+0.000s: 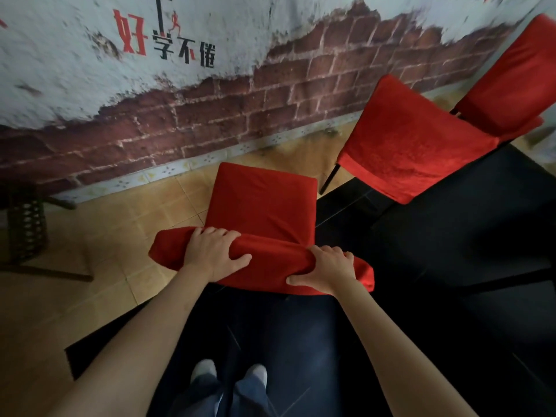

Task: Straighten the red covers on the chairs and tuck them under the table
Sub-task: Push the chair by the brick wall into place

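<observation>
3 red-covered chairs are in view. Going from the biggest thing down, I see the brick-pattern wall (270,85) across the top, then the dark bench (469,230) filling the right side, its surface black and glossy. Next is the tan tiled floor (99,236) on the left, with a dark woven stand (27,227) at its edge.

The nearest chair (261,200) sits directly ahead of me, its seat pointing toward the wall and its backrest top under both hands. Its red cover (264,266) looks smooth over the seat but bulges at both ends of the backrest. My left hand (210,254) grips the top left of the backrest, fingers curled over the far side and thumb pressed along the near face. My right hand (328,269) grips the top right the same way, thumb stretched out toward the left. A second chair (406,142) stands against the bench edge, and a third chair (517,76) beyond it is only partly visible.

My judgement is that this chair stands turned away from the bench, so it must swing round before tucking. If I pull on the cloth alone, the cover could slide or bunch. A hasty swing could knock the legs into the bench or the second chair. No containers are visible.
</observation>
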